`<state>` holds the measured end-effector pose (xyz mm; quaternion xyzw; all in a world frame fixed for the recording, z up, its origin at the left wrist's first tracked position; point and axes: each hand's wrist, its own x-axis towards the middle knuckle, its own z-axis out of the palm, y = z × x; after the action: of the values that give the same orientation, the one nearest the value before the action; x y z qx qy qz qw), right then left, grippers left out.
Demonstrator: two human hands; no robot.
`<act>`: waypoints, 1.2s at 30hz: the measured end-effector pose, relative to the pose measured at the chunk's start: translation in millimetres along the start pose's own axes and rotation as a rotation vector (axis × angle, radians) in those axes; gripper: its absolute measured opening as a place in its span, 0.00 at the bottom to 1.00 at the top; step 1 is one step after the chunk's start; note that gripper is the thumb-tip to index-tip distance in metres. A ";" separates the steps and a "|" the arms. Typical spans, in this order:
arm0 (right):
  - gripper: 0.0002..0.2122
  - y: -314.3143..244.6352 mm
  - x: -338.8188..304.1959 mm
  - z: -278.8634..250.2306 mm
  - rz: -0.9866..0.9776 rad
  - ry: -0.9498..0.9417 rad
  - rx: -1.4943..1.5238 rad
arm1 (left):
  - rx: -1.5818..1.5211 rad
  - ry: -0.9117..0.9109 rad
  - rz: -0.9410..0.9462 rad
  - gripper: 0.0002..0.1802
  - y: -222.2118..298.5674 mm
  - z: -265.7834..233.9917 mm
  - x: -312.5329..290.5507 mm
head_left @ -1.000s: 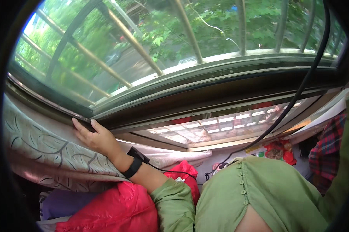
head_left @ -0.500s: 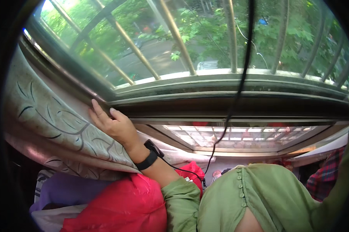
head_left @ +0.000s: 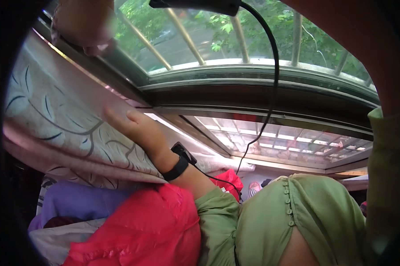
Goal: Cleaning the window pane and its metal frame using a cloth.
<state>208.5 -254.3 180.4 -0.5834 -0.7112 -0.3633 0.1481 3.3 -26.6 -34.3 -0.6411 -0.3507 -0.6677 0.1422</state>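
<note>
My left hand (head_left: 138, 126) lies against the patterned curtain (head_left: 71, 115), beside the dark window frame (head_left: 133, 91). Its thumb stands apart from the outstretched fingers, whose tips are blurred. On that wrist is a black band (head_left: 177, 169) with a small dark device. My right arm (head_left: 359, 40) rises along the right side and passes out at the top. A blurred hand, my right hand (head_left: 87, 22), shows at the upper left by the window glass. Something pale pink peeks out at its edge; motion blur hides its fingers and what that material is.
Metal bars (head_left: 185, 37) stand outside the glass, with trees behind. A black cable (head_left: 275, 75) hangs from a dark device (head_left: 200, 4) across the window. A lower pane (head_left: 279, 137) shows bars too. Red fabric (head_left: 142, 230) and purple fabric (head_left: 82, 199) lie at the lower left.
My right arm has come up, and its hand now shows at the upper left. The view has shifted, placing the window lower. My left hand stays by the curtain and frame.
</note>
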 end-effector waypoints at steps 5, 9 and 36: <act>0.11 -10.3 41.2 11.3 -0.049 0.033 0.011 | 0.012 -0.040 -0.087 0.31 -11.1 -13.1 2.5; 0.11 -15.1 63.8 20.3 -0.073 0.050 0.025 | 0.010 -0.053 -0.079 0.31 -7.8 -17.6 4.9; 0.11 -48.4 127.3 62.5 -0.037 -0.072 0.200 | -0.020 -0.037 -0.097 0.31 -5.8 -13.9 1.8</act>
<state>141.5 -121.9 201.3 -0.5652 -0.7594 -0.2719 0.1732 -11.1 -31.0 -33.3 -0.6371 -0.3772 -0.6652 0.0964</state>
